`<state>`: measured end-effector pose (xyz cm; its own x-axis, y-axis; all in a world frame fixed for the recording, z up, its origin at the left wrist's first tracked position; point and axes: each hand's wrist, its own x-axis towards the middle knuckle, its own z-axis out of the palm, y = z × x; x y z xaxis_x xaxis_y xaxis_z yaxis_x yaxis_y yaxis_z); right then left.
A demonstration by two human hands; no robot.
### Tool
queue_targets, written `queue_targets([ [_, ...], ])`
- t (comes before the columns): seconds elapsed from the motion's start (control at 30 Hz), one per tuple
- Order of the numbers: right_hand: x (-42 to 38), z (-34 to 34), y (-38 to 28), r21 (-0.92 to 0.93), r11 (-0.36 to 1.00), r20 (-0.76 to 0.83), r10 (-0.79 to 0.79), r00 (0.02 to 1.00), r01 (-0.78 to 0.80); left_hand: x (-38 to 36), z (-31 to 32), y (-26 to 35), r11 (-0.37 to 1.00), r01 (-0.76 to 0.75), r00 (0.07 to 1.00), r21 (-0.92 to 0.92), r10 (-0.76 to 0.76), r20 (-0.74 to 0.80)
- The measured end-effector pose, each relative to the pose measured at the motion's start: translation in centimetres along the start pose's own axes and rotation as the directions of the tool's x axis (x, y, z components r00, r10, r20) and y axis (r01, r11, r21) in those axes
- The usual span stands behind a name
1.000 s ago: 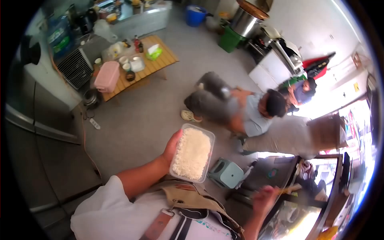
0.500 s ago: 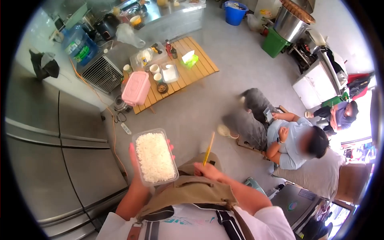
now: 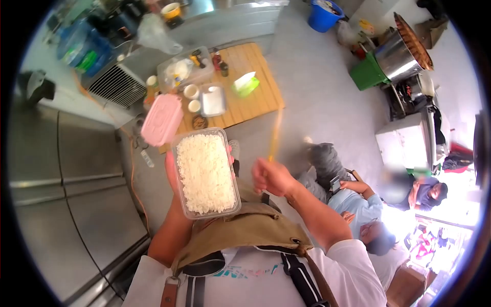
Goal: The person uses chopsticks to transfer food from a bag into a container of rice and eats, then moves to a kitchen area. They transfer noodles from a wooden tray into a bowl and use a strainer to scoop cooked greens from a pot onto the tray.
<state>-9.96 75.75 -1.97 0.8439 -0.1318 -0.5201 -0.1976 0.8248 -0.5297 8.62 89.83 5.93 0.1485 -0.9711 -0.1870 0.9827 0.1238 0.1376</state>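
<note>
My left hand (image 3: 172,174) holds a clear plastic container (image 3: 237,197) from beneath, its fingers wrapped around the sides. White rice (image 3: 205,174) fills the container nearly to the rim. To its right, my right hand (image 3: 273,176) is closed around a thin pair of yellow chopsticks (image 3: 275,135), which point up and away from me. They look blurred, and their pale tips overlap the edge of the wooden table (image 3: 263,77) in this view. A pink lidded box (image 3: 162,120) sits at the table's near left corner, just beyond the rice container.
On the table are white cups (image 3: 191,92), a small dark bowl (image 3: 199,122), a clear tub (image 3: 213,101) and a green tissue pack (image 3: 246,86). A person (image 3: 358,204) sits at the right with a phone. Steel refrigerator doors (image 3: 36,148) stand at the left.
I am closer to the table. My right hand has risen forward with the chopsticks, away from my waist. The rice container now overlaps the table's near edge in view.
</note>
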Motion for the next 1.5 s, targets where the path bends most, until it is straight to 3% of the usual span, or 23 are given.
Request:
queue_targets([
  [0.13,2.1,-1.1,-8.2,0.004,0.997,-0.253,0.081,0.964,-0.082,12.0,1.9,2.5,0.982,0.161,0.983,-0.101,-0.151,0.103],
  [0.17,2.1,-0.7,-10.6,0.018,1.0,-0.303,0.004,0.953,0.002,15.1,3.2,2.9,0.971,0.188,0.977,-0.147,-0.169,0.13],
  [0.23,2.8,0.0,-14.5,0.032,0.98,-0.367,-0.171,0.914,0.196,20.4,5.3,3.7,0.98,0.19,0.977,-0.06,-0.182,0.11],
  [0.33,4.8,-3.3,-19.1,-0.123,0.948,-0.566,-0.31,0.764,0.293,28.2,6.3,4.0,0.967,0.256,0.926,0.018,-0.25,0.283],
  [0.37,5.3,-4.4,-20.4,-0.146,0.935,-0.626,-0.341,0.702,0.324,30.1,6.8,3.6,0.965,0.262,0.929,0.02,-0.258,0.265],
  [0.4,5.0,-5.6,-21.5,-0.126,0.937,-0.596,-0.333,0.73,0.325,32.0,7.4,3.3,0.963,0.269,0.932,0.022,-0.266,0.246],
  [0.43,5.1,-7.1,-22.5,-0.243,0.919,-0.521,-0.394,0.757,0.311,33.8,8.0,3.0,0.961,0.276,0.934,0.023,-0.273,0.228],
  [0.5,5.3,-10.5,-23.5,-0.452,0.847,-0.339,-0.453,0.824,0.28,36.6,8.1,1.9,0.957,0.29,0.957,0.007,-0.29,-0.01],
  [0.53,5.4,-12.2,-24.0,-0.546,0.792,-0.23,-0.455,0.86,0.274,38.4,7.9,1.5,0.944,0.33,0.943,0.032,-0.331,0.029],
  [0.63,5.8,-17.8,-29.2,-0.513,0.849,-0.08,-0.194,0.978,0.127,45.3,7.5,0.2,0.932,0.357,0.923,0.058,-0.362,0.13],
  [0.67,6.7,-21.6,-30.3,-0.591,0.772,0.1,-0.219,0.971,0.235,47.9,7.3,-0.7,0.942,0.336,0.93,0.028,-0.336,0.149],
  [0.77,7.7,-27.3,-37.6,-0.61,0.71,0.265,-0.235,0.935,0.351,55.2,7.8,-3.9,0.961,0.264,0.96,-0.079,-0.254,0.12],
  [0.8,7.9,-29.2,-40.0,-0.645,0.747,0.22,-0.021,0.975,0.162,57.0,8.6,-4.8,0.963,0.244,0.969,-0.115,-0.239,0.059],
  [0.9,8.8,-33.1,-46.2,-0.707,0.705,0.222,0.141,0.965,0.06,61.8,10.8,-7.1,0.98,0.155,0.986,-0.122,-0.161,-0.043],
  [0.93,9.1,-34.2,-47.6,-0.672,0.704,0.32,-0.001,0.947,0.228,63.4,11.2,-7.6,0.989,0.099,0.993,-0.108,-0.105,-0.053],
  [1.1,10.7,-39.3,-54.7,-0.793,0.5,0.446,0.086,0.891,0.349,69.5,13.6,-8.3,0.984,0.059,0.997,-0.168,-0.066,-0.035],
  [1.17,10.5,-40.7,-57.8,-0.835,0.463,0.42,0.186,0.888,0.298,71.9,14.3,-8.2,0.984,0.046,0.998,-0.17,-0.052,-0.03],
  [1.2,9.8,-40.3,-60.3,-0.858,0.448,0.386,0.244,0.89,0.25,72.5,13.4,-8.7,0.978,0.086,0.995,-0.192,-0.076,0.062],
  [1.3,8.8,-40.4,-63.5,-0.868,0.495,0.203,0.29,0.935,0.035,73.1,13.0,-8.7,0.986,-0.049,0.998,-0.158,0.055,0.037],
  [1.33,8.9,-40.6,-64.1,-0.888,0.459,0.127,0.313,0.941,-0.033,72.8,12.9,-8.7,0.987,-0.109,0.994,-0.121,0.104,-0.04],
  [1.4,9.4,-41.5,-63.3,-0.878,0.477,0.161,0.201,0.966,0.048,72.2,13.0,-7.8,0.976,-0.215,0.962,-0.045,0.204,-0.183],
  [1.47,10.1,-42.0,-62.1,-0.896,0.428,0.192,0.128,0.973,0.12,71.9,13.8,-6.9,0.936,-0.205,0.954,-0.286,0.256,0.156],
  [1.5,10.8,-42.0,-61.7,-0.926,0.361,0.187,0.184,0.965,0.111,70.9,13.3,-5.7,0.924,-0.259,0.945,-0.282,0.303,0.125],
])
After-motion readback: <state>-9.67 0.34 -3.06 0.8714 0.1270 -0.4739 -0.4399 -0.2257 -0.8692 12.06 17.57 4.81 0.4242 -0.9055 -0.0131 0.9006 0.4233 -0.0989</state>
